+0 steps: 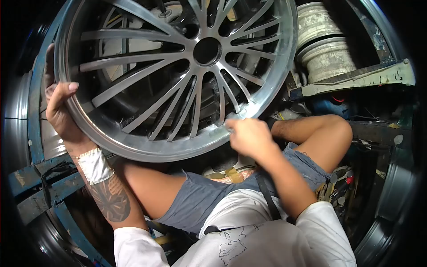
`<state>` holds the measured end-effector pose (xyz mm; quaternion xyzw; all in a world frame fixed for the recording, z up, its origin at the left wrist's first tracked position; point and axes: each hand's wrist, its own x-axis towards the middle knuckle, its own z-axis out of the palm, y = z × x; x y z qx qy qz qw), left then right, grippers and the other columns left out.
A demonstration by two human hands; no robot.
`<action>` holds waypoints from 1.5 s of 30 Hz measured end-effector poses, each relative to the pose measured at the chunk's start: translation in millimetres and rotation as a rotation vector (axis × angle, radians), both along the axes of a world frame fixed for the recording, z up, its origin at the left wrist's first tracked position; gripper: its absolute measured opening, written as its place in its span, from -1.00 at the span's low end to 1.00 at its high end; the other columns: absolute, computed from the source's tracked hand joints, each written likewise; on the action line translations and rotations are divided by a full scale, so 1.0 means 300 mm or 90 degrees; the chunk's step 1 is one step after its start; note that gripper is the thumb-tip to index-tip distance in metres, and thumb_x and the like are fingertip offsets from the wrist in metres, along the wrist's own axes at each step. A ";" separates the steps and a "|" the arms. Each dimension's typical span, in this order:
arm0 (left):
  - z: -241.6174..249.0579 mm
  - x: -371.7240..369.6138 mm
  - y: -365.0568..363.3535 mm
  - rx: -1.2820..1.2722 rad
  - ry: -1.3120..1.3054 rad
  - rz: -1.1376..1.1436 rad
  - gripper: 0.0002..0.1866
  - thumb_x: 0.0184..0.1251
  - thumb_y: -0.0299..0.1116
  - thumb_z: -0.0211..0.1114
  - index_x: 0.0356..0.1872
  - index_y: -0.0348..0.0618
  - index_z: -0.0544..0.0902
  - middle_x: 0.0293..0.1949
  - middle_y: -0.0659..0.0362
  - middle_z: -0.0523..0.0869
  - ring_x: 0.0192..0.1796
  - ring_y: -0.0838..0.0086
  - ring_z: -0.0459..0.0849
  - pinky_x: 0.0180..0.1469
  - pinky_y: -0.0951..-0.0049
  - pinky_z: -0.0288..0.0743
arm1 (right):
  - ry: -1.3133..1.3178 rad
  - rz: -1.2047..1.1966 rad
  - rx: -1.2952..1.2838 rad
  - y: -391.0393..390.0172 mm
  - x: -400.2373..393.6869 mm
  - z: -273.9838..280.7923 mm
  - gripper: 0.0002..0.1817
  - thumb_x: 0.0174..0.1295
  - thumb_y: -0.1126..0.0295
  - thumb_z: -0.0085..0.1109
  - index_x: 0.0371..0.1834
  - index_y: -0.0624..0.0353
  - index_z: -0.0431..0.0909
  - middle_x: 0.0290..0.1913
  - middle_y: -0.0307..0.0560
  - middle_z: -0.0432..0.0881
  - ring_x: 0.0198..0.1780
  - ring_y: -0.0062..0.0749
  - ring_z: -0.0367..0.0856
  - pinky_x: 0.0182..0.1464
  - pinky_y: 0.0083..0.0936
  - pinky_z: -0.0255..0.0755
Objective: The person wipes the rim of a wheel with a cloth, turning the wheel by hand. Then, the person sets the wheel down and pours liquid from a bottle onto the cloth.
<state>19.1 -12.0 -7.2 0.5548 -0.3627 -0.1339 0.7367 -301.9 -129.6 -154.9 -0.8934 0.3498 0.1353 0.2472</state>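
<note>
A large multi-spoke alloy wheel (175, 151) with bare grey metal spokes stands tilted in front of me, above my lap. At its left edge, my left hand (60, 104) grips the rim, the thumb on the near side and the fingers behind, partly hidden. My right hand (250, 135) is closed in a fist against the lower right lip of the wheel, near the spoke ends. Whatever is in those fingers, if anything, is too hidden and blurred to name. A white wrap (94, 165) covers my left wrist.
Two dull, worn wheels (327, 55) are stacked at the upper right, above a pale ledge (360, 80). Blue metal framing (35, 115) runs along the left. More shiny rims (393, 189) stand at the right edge. Cluttered items (342, 187) lie beside my right leg.
</note>
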 end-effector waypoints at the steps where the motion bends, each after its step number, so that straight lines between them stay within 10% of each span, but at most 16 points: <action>1: 0.010 -0.009 -0.013 -0.007 -0.011 -0.031 -0.78 0.38 -0.56 0.16 -0.11 -0.41 0.75 -0.10 0.01 0.76 0.00 0.34 0.81 0.20 0.38 0.74 | -0.021 -0.043 0.052 -0.052 -0.028 -0.021 -0.66 0.12 0.35 0.21 -0.04 -0.01 0.81 -0.24 0.17 0.81 -0.13 0.07 0.83 -0.01 -0.08 0.69; 9: -0.052 0.088 0.047 0.127 -0.270 0.069 -0.88 0.40 -0.60 0.26 -0.15 -0.43 0.72 -0.16 0.20 0.59 -0.12 0.58 0.61 0.00 0.57 0.51 | 0.007 -0.046 0.062 -0.125 -0.042 -0.011 -0.65 0.18 0.32 0.23 0.04 0.01 0.79 -0.21 0.18 0.81 -0.10 0.10 0.82 0.05 -0.06 0.68; 16: 0.028 -0.014 -0.033 0.064 -0.159 0.006 -0.33 0.33 -0.62 0.20 0.52 -0.43 0.37 -0.25 0.16 0.75 -0.29 0.66 0.63 -0.09 0.66 0.52 | 0.034 -0.084 -0.007 -0.072 -0.032 0.016 -0.71 0.19 0.31 0.27 -0.02 0.04 0.77 -0.23 0.27 0.79 -0.12 0.19 0.80 0.00 0.03 0.66; 20: 0.032 0.004 -0.019 0.088 -0.136 0.001 -0.41 0.35 -0.60 0.21 0.43 -0.45 0.45 -0.24 0.13 0.77 -0.23 0.63 0.68 -0.06 0.62 0.55 | 0.032 -0.088 0.012 -0.031 -0.004 0.038 -0.66 0.20 0.30 0.27 0.04 -0.02 0.77 -0.19 0.28 0.79 -0.07 0.21 0.79 0.07 0.04 0.64; 25: -0.007 0.041 0.001 0.082 -0.146 -0.005 -0.86 0.49 -0.49 0.23 -0.14 -0.35 0.70 -0.16 0.25 0.56 -0.12 0.60 0.58 0.08 0.58 0.44 | 0.023 -0.124 0.066 -0.160 -0.019 0.024 -0.65 0.21 0.30 0.24 0.07 0.03 0.76 -0.12 0.26 0.80 -0.03 0.18 0.79 0.14 0.00 0.64; 45: 0.040 -0.060 -0.051 -0.018 -0.100 -0.077 -0.83 0.51 -0.52 0.17 -0.10 -0.41 0.69 -0.13 0.22 0.58 -0.08 0.57 0.61 0.10 0.58 0.49 | 0.027 -0.088 0.101 -0.174 -0.038 -0.025 -0.61 0.12 0.25 0.33 0.06 -0.09 0.81 -0.09 0.15 0.81 0.01 0.08 0.79 0.14 -0.11 0.63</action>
